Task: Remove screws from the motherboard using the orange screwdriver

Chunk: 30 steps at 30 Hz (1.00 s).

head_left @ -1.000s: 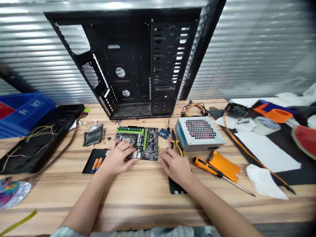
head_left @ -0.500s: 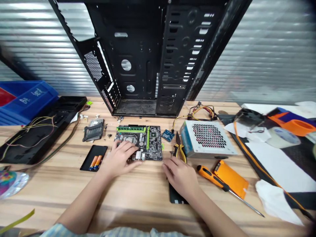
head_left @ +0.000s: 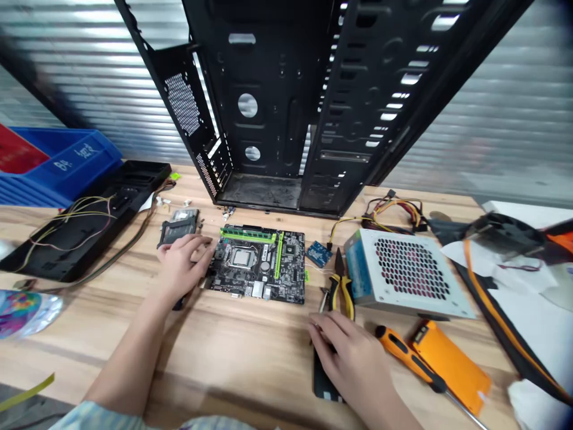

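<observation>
Near the middle of the frame, a black motherboard with lime-green slots (head_left: pixel 262 266) lies on the wood-grained table (head_left: pixel 250 352). Beside its left edge, the bare left hand (head_left: pixel 182 269) curls its fingers; I cannot tell whether they grip anything. Lower right of centre, the right hand (head_left: pixel 351 355), its grip also unclear, partly covers a flat black slab (head_left: pixel 323 380) below yellow-and-black pliers (head_left: pixel 347 298).

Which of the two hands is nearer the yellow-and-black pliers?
Right. The right hand is just on the near side of the pliers, by their handle ends. The left hand is much farther off, at the motherboard's left side.
</observation>
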Each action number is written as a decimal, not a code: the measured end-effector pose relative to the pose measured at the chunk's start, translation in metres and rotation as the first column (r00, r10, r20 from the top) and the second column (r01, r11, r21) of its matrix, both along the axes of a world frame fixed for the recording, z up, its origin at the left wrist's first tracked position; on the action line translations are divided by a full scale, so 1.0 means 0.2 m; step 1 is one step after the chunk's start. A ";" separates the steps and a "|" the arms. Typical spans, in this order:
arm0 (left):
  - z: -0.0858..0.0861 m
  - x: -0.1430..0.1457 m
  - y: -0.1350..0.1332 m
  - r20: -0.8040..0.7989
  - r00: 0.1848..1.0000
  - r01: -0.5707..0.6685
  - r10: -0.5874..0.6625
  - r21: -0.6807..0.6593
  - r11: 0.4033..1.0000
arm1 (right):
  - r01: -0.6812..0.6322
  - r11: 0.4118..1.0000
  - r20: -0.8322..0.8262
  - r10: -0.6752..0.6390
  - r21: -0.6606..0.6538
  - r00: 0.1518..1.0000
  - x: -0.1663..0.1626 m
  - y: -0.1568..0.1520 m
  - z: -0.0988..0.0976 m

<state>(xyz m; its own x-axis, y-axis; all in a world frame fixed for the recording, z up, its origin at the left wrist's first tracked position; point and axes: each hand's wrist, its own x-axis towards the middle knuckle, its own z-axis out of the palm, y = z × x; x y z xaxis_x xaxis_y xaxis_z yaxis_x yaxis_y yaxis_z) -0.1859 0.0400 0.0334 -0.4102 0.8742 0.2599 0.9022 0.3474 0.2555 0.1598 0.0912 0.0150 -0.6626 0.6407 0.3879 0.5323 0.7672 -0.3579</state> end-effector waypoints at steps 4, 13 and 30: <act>-0.01 -0.02 0.00 -0.036 0.994 -0.107 0.105 -0.054 0.993 | -0.005 1.000 -0.004 0.005 -0.008 1.000 0.00 0.01 0.00; -0.06 -0.06 0.00 -0.125 0.978 -0.186 0.169 -0.131 0.974 | -0.003 1.000 -0.012 0.003 -0.005 1.000 0.01 0.01 0.00; -0.05 -0.05 0.01 -0.152 0.976 -0.188 0.159 -0.205 0.960 | 0.016 1.000 0.006 -0.017 0.026 1.000 0.01 0.02 0.01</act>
<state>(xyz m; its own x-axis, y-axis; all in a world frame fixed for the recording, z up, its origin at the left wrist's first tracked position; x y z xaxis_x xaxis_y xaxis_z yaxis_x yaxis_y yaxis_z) -0.1961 0.0418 0.0235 -0.5352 0.8340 0.1342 0.8438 0.5352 0.0388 0.1612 0.0948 0.0165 -0.6545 0.6413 0.4004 0.5472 0.7673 -0.3346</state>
